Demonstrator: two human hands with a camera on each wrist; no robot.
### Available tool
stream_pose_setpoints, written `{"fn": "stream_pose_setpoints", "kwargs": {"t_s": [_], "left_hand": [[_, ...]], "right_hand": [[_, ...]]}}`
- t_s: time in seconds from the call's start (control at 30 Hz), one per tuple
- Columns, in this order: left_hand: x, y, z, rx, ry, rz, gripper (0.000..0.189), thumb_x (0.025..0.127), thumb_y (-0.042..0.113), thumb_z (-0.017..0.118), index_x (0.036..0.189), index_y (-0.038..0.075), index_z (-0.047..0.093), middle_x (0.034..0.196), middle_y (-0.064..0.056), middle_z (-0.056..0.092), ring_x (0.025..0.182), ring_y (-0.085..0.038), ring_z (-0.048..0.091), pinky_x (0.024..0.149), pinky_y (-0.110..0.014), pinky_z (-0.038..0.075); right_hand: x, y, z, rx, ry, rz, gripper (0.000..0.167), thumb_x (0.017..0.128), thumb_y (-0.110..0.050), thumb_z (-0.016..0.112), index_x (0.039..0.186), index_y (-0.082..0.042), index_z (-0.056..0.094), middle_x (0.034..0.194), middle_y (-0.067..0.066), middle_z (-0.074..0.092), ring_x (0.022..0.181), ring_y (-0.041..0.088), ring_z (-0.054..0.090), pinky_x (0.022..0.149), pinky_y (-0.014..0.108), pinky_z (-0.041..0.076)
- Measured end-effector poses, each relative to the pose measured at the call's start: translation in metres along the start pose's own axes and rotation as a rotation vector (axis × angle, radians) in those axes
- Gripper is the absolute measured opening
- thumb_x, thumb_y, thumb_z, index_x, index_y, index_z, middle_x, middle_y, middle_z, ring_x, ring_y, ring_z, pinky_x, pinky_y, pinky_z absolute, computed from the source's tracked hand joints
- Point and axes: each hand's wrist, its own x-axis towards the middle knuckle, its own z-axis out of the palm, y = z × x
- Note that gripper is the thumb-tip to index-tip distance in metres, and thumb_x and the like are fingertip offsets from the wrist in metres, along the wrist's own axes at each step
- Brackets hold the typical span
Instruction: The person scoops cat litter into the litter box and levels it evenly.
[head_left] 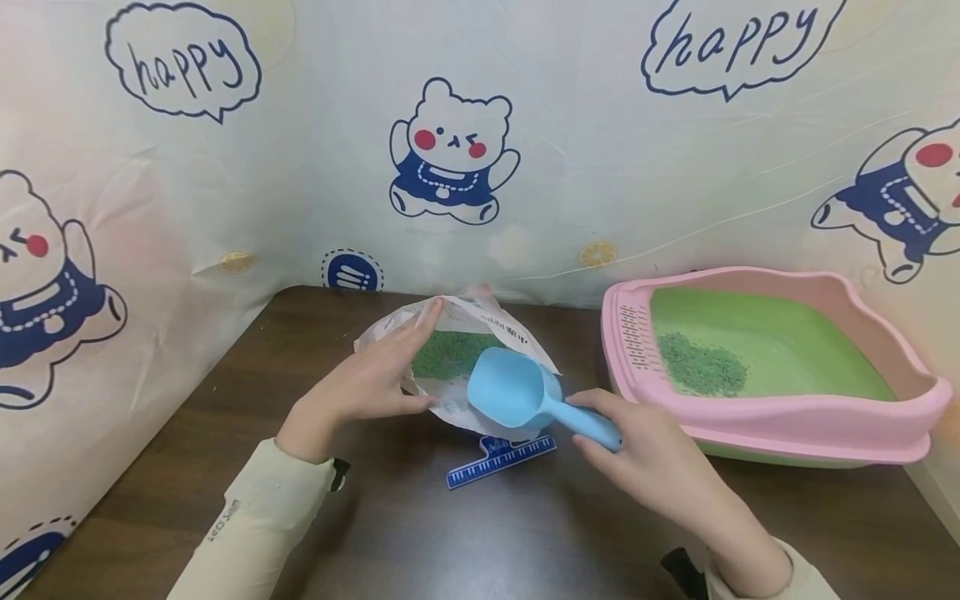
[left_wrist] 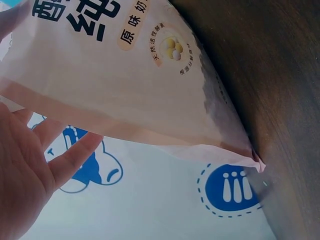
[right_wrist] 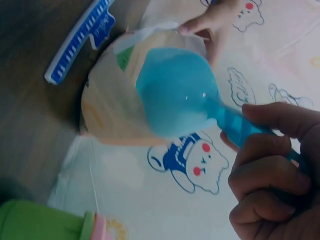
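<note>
A pale printed bag (head_left: 517,337) stands with its mouth open, green granules (head_left: 453,354) inside. My left hand (head_left: 375,371) touches the bag's left side, fingers extended toward the far rim and thumb toward the near one; in the left wrist view its straight fingers (left_wrist: 75,160) lie along the bag's edge. My right hand (head_left: 656,454) grips the handle of a light blue scoop (head_left: 510,387), held tilted over the bag's near right rim. In the right wrist view curled fingers wrap that handle, and the scoop (right_wrist: 175,92) hides part of the bag. Whether the scoop holds granules cannot be told.
Just in front of the bag lies a blue clip (head_left: 501,460) with a piano-key pattern. A pink-rimmed green litter box (head_left: 817,408) stands at the right, with a patch of green granules (head_left: 701,365) on its floor. A printed cloth (head_left: 555,167) hangs behind the dark table (head_left: 480,542).
</note>
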Motion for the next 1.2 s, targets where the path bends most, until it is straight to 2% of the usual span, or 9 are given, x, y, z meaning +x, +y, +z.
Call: {"fn": "stream_pose_setpoints", "kwargs": {"t_s": [0.37, 0.6, 0.87, 1.2], "left_hand": [[0.000, 0.001, 0.001, 0.011, -0.002, -0.009, 0.120, 0.079, 0.032, 0.082, 0.160, 0.026, -0.006, 0.169, -0.001, 0.010, 0.150, -0.028, 0.030, 0.110, -0.053, 0.042], [-0.001, 0.001, 0.001, 0.012, -0.005, -0.013, 0.120, 0.079, 0.032, 0.082, 0.161, 0.025, -0.005, 0.169, -0.002, 0.011, 0.150, -0.029, 0.030, 0.110, -0.053, 0.041], [0.000, 0.001, 0.001, 0.001, -0.008, -0.016, 0.120, 0.079, 0.032, 0.082, 0.160, 0.026, -0.006, 0.169, -0.001, 0.010, 0.150, -0.029, 0.030, 0.109, -0.053, 0.042], [-0.001, 0.001, 0.002, -0.006, 0.006, 0.005, 0.118, 0.079, 0.031, 0.082, 0.161, 0.023, -0.003, 0.168, -0.003, 0.015, 0.147, -0.030, 0.034, 0.107, -0.050, 0.046]], "right_hand": [[0.025, -0.005, 0.031, -0.044, 0.046, 0.064, 0.033, 0.084, -0.014, 0.071, 0.117, -0.011, 0.069, 0.067, 0.000, 0.060, 0.050, 0.007, 0.045, 0.047, 0.022, 0.041], [0.035, -0.009, 0.046, -0.053, 0.021, 0.118, 0.035, 0.086, -0.014, 0.071, 0.120, -0.010, 0.068, 0.074, 0.005, 0.064, 0.049, 0.009, 0.048, 0.045, 0.024, 0.041], [0.052, -0.011, 0.066, -0.074, 0.044, 0.086, 0.030, 0.086, -0.013, 0.071, 0.115, -0.008, 0.070, 0.082, 0.006, 0.068, 0.057, 0.014, 0.054, 0.051, 0.025, 0.045], [0.069, -0.016, 0.084, -0.041, 0.015, 0.069, 0.028, 0.087, -0.013, 0.071, 0.115, -0.010, 0.070, 0.093, 0.005, 0.070, 0.069, 0.018, 0.059, 0.062, 0.031, 0.053]]}}
